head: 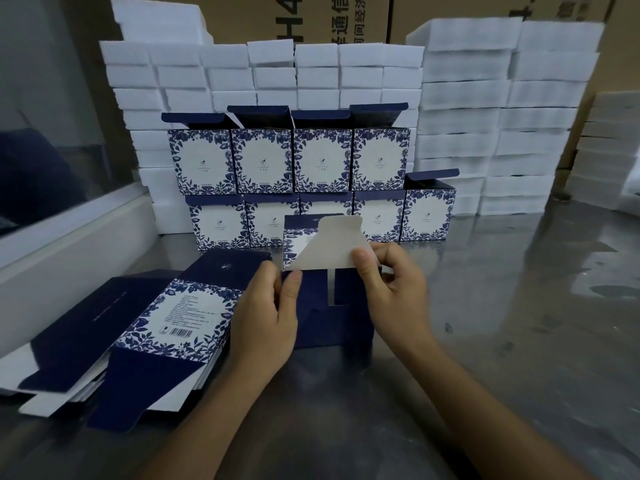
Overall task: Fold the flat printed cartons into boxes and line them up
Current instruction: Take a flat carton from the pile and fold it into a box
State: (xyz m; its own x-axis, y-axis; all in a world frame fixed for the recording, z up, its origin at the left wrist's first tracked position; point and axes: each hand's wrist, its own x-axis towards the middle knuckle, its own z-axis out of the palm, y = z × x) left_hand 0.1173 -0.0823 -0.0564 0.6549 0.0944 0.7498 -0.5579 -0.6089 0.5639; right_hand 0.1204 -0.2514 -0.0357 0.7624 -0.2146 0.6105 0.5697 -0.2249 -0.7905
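Note:
A navy carton (332, 306) with blue floral print stands half-formed on the steel table in front of me. My left hand (266, 313) grips its left side, thumb on the front panel. My right hand (391, 289) pinches the white inside of a raised flap (329, 247) at the carton's top. A stack of flat printed cartons (138, 337) lies to the left of my hands. Folded boxes (322, 161) with lids open stand behind in two rows, the upper row stacked on the lower one (427, 213).
White foam blocks (485, 116) are piled high behind and to the right of the boxes, with brown shipping cartons (346, 19) behind them. A white ledge (69, 244) runs along the left. The shiny steel table (519, 323) stretches to the right.

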